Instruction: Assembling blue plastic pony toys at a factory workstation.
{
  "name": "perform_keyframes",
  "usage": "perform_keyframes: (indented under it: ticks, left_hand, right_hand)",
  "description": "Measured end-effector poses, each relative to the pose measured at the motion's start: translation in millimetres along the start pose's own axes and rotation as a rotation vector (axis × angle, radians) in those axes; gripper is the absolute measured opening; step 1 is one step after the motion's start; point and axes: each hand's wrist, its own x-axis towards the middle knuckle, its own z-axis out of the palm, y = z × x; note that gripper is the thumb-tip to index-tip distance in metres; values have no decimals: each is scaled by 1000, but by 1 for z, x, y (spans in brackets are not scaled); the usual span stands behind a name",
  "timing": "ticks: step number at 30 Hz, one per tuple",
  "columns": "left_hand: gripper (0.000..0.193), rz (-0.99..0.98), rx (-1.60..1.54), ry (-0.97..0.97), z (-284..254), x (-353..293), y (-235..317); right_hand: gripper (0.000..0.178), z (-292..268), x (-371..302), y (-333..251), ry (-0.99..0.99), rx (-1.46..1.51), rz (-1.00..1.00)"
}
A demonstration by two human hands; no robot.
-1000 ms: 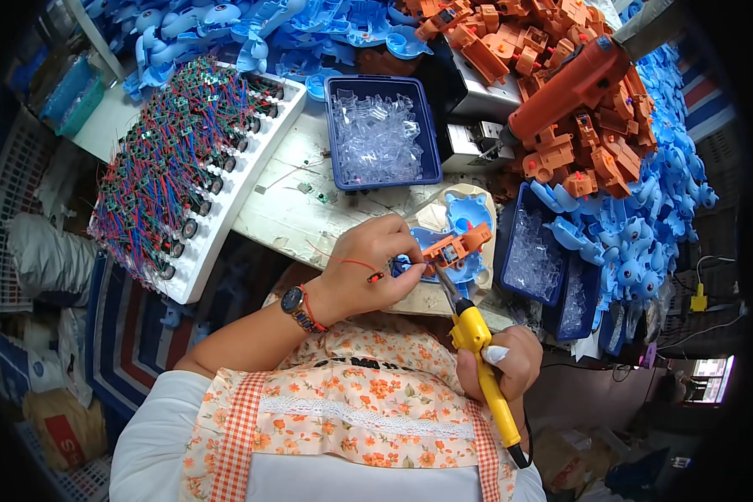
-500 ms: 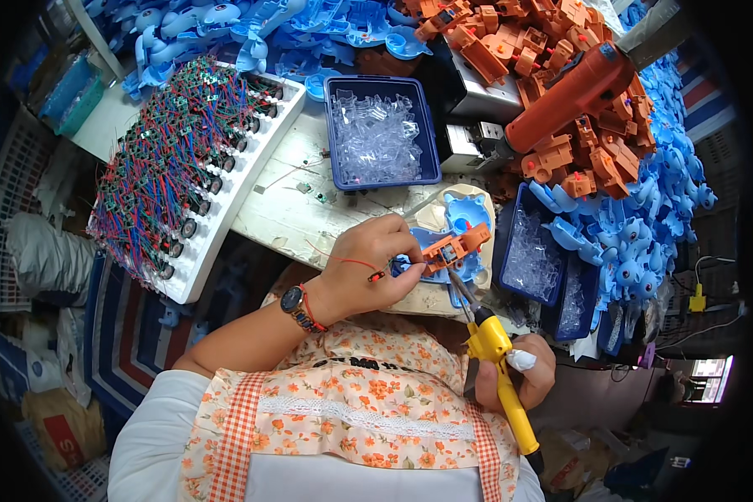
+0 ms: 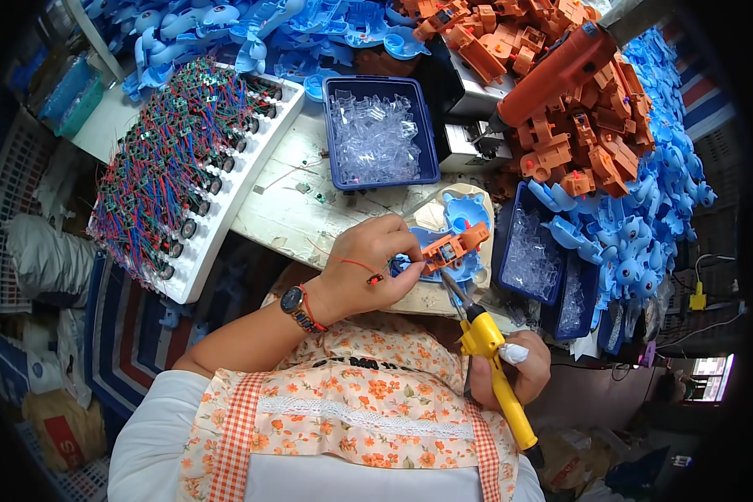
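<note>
Left hand [image 3: 376, 259]: one, with a dark-faced watch [image 3: 292, 299] and a red cord bracelet at the wrist; fingers bent and pinched on the left end of an orange housing [image 3: 464, 243], the exact contact too small to make out. Orange housing: one, lying slantwise over a light-blue shell [image 3: 467, 209], which sits in a pale holder [image 3: 429, 215] at the front of the worktop [image 3: 289, 213]. Right hand [image 3: 527, 376]: one, a white wrapping on one digit; fingers wrapped around a yellow hand tool [image 3: 510, 406] with dark collar and slim metal tip, the tip pointing up and left to the near edge of the orange housing; whether it touches cannot be told. Navy tray [image 3: 432, 159]: behind the shell, filled with clear plastic pieces [image 3: 376, 138]; a second navy tray [image 3: 504, 272] of similar pieces, just right of the holder. White foam tray [image 3: 236, 219]: at left, set aslant, bearing a tangle of wired assemblies [image 3: 171, 159] in red, blue and green, round parts along its right edge. Orange parts [image 3: 607, 159]: heaped at right rear, an orange-red tool [image 3: 552, 79] angled above them. Light-blue mouldings [image 3: 678, 184]: piled at far right. Apron, floral [image 3: 368, 431]: one, worn over a white top.
</note>
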Motion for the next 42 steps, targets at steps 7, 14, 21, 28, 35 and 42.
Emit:
perform_keyframes:
  ticks: [7, 14, 21, 28, 35, 42]
  left_hand:
    - [9, 6, -1, 4, 0, 0, 1]
    - [9, 12, -7, 13, 0, 1, 0]
    - [9, -9, -20, 31, 2, 0, -1]
    - [9, -1, -10, 32, 2, 0, -1]
    - [9, 8, -12, 39, 3, 0, -2]
    - [8, -7, -2, 32, 1, 0, 1]
  right_hand:
    - [43, 8, 17, -8, -79, -62, -41]
    - [38, 11, 20, -11, -116, -102, -27]
    - [35, 9, 14, -15, -55, -136, 25]
    - [46, 7, 15, -12, -32, -150, 14]
    - [33, 10, 12, -8, -16, -79, -30]
    - [36, -5, -10, -5, 107, 50, 191]
